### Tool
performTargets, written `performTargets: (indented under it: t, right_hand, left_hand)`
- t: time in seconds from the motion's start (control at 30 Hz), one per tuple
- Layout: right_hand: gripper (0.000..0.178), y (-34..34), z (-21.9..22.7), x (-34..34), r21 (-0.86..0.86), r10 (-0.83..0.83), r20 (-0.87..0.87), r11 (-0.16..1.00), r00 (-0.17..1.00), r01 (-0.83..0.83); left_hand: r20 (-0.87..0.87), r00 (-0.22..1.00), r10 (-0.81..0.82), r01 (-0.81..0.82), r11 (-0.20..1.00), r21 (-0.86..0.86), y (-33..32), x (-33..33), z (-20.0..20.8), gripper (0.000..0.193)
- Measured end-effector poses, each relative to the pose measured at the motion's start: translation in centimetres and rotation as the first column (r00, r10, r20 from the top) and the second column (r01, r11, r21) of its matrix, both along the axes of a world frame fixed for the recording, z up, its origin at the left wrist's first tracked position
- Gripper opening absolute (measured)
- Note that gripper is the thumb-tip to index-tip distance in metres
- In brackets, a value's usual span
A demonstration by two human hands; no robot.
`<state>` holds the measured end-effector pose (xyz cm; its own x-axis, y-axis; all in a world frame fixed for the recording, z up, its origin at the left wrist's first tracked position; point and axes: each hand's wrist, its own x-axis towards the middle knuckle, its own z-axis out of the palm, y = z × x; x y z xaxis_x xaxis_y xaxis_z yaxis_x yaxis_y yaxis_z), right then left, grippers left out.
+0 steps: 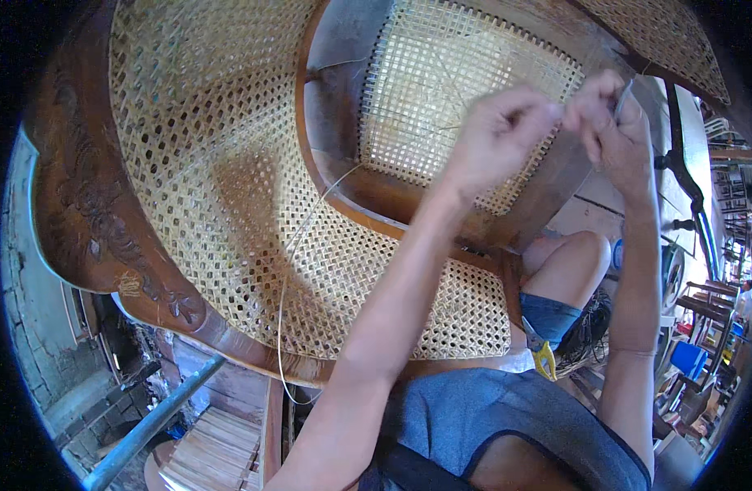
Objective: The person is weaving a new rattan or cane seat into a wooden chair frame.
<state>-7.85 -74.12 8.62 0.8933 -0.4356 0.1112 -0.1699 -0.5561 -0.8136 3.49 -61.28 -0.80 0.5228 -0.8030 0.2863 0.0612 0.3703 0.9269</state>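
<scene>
Evidently, both hands are raised over the cane-woven chair (347, 196), whose wooden frame (98, 204) is spread across the left and middle of the view. The left hand (503, 135) is blurred; its fingers are curled in toward the thumb, and whether a strand is pinched there cannot be told. Close by its fingertips, the right hand (613, 135) is held with fingers bent, and a slim grey-blue object (625, 96) is gripped among them. Whether the two hands are touching is hidden by the blur.

Beneath and beyond the hands, the square-meshed cane panel (433, 61) is set inside the frame, its edge lined with small loops. Nearer the body, the curved cane panel (208, 106) is woven in a denser pattern and is marked by a brown stain (249, 196). Across it a loose cane strand (281, 327) is trailed, bent down past the frame's lower rim.

By the right end of that rim, a yellow-handled tool (545, 361) is seen. At lower left, a blue pipe (155, 425) is slanted beside wooden slats (212, 450).
</scene>
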Motion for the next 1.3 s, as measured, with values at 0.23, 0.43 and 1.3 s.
performTargets:
  t: [0.23,0.43,1.3]
  right_hand:
    - [0.034,-0.9,-9.9,3.3,-0.311,-0.091,-0.656,0.937,0.75,-0.158]
    - [0.022,1.5,-15.4,6.4,-0.299,-0.063,-0.688,0.932,0.723,-0.204]
    - [0.026,4.0,-14.8,9.7,-0.394,-0.146,-0.706,0.894,0.693,-0.215]
  left_hand:
    - [0.546,0.811,0.212,-0.519,0.693,0.501,5.9,7.4,-7.7,0.021]
    - [0.542,0.805,0.241,-0.541,0.673,0.504,5.3,5.3,-13.3,0.019]
    - [0.439,0.841,0.315,-0.51,0.731,0.453,4.6,6.6,-15.5,0.014]
